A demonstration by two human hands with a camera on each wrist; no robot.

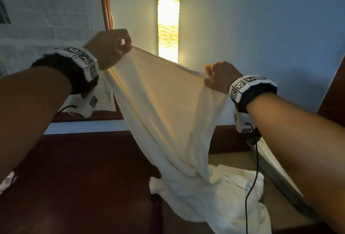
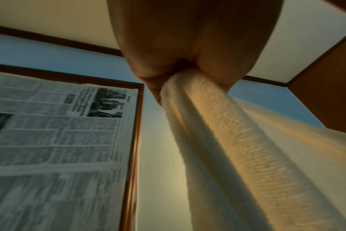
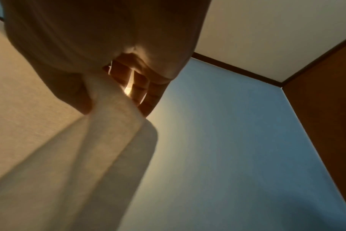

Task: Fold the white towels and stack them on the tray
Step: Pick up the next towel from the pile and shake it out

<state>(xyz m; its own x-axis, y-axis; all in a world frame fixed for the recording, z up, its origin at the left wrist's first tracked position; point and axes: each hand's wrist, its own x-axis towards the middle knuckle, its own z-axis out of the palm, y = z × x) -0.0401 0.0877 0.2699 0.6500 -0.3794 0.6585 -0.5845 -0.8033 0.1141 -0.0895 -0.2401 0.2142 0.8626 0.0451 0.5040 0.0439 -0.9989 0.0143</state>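
Note:
A white towel (image 1: 164,107) hangs spread in the air between my two raised hands. My left hand (image 1: 112,47) pinches its upper left corner, and the left wrist view shows the towel (image 2: 217,125) bunched where it leaves that hand (image 2: 188,62). Lower and to the right, my right hand (image 1: 218,77) pinches the other top corner; the right wrist view shows the cloth (image 3: 109,112) gripped between thumb and curled fingers (image 3: 140,87). The towel's lower end trails onto a heap of white towels (image 1: 224,192) on a tan surface below. No tray can be told apart.
A dark red-brown surface (image 1: 84,177) fills the lower left. A framed newspaper print (image 1: 46,19) hangs on the left wall, and a lit vertical lamp panel (image 1: 168,19) glows behind the towel. A black wrist cable (image 1: 252,187) dangles over the heap. A grey-edged flat object (image 1: 276,174) lies at right.

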